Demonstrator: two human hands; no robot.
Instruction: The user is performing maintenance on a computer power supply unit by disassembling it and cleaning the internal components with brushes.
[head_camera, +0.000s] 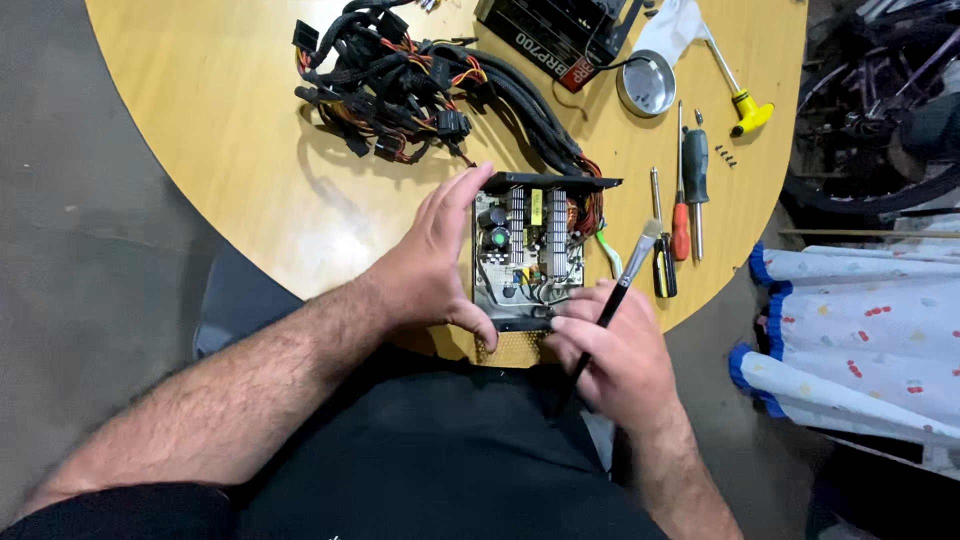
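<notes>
We have one view only: head-worn camera, looking steeply down, close over both hands (440, 265) at the table (230, 130) edge; lap below the fingers, tools beyond them.

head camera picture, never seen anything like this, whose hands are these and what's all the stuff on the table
The single picture comes from a camera worn on a person's head, looking down at their own two bare hands. There is no machine. The left hand grips the side of an opened metal box of electronics at the edge of a round wooden table. The right hand holds a small paintbrush by its dark handle, bristles pointing up beside the box. A thick bundle of cables runs from the box. Near it lie screwdrivers, a round metal dish, a yellow-handled tool and a few loose screws.
</notes>
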